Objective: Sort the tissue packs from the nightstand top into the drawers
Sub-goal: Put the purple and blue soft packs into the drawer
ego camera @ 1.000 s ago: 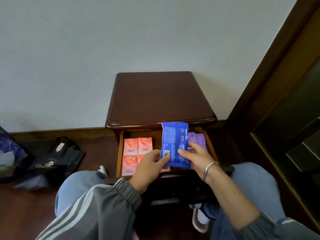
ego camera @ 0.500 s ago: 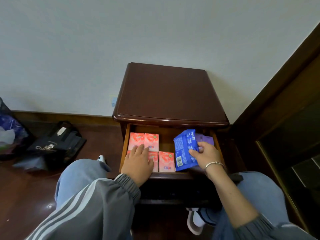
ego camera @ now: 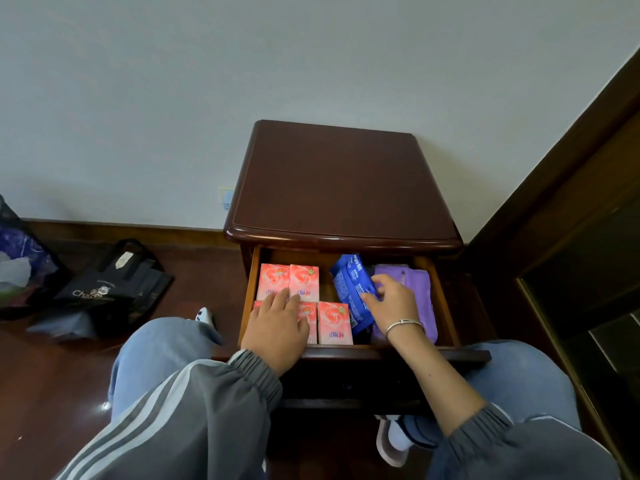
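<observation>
Below the bare nightstand top (ego camera: 341,181), centre frame, open top drawer (ego camera: 446,306). Left half: four pink tissue packs (ego camera: 335,322) in two rows, my left hand (ego camera: 277,329) lying flat and spread across them. Middle: blue tissue pack (ego camera: 349,289), tilted on edge, pinched by my right hand (ego camera: 391,303). Right: purple packs (ego camera: 417,289).

The dark wooden nightstand (ego camera: 343,188) has its top drawer (ego camera: 445,303) pulled open. The left hand (ego camera: 278,327) lies flat on the pink tissue packs (ego camera: 304,282) at the drawer's left, while the right hand (ego camera: 391,303) grips a tilted blue tissue pack (ego camera: 349,289) beside purple packs (ego camera: 417,292).
</observation>
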`<state>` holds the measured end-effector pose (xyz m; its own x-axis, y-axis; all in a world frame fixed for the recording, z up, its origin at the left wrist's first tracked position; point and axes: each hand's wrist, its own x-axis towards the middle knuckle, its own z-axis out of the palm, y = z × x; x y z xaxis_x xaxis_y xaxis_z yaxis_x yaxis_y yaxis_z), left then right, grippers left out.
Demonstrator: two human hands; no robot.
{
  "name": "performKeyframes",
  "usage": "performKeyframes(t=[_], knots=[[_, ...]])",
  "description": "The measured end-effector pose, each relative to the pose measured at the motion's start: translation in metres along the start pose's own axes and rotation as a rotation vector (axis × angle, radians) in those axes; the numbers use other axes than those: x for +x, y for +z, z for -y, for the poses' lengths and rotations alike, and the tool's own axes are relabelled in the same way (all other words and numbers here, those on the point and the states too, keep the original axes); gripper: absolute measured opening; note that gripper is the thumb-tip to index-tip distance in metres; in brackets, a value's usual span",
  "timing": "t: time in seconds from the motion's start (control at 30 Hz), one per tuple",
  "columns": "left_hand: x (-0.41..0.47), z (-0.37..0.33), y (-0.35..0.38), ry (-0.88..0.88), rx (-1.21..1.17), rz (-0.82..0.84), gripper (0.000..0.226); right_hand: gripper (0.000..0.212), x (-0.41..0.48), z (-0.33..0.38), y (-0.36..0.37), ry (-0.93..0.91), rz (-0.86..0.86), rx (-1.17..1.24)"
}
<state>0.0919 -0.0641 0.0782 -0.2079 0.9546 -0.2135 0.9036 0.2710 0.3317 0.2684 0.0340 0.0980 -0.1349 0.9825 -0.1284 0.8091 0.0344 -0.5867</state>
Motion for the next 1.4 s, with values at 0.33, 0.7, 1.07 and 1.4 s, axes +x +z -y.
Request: performKeyframes(t=[0.33,0.7,1.07,1.4], knots=[[0.0,0.0,0.001,-0.004,0.015,-0.009,0.054,0.032,-0.005,-0.005,-0.002,-0.054,0.034,-0.357],[-0.002,-0.002,-0.003,-0.006,0.025,0.007,0.054,0.027,0.013,-0.01,-0.006,0.023,0.207,-0.538],[-0.002,-0.003,-0.004,-0.012,0.019,0.019,0.054,0.032,0.028,-0.015,-0.009,-0.133,0.347,-0.708],[-0.003,-0.003,-0.004,-0.009,0.014,-0.012,0.054,0.036,0.017,-0.029,-0.004,-0.442,0.259,-0.858]])
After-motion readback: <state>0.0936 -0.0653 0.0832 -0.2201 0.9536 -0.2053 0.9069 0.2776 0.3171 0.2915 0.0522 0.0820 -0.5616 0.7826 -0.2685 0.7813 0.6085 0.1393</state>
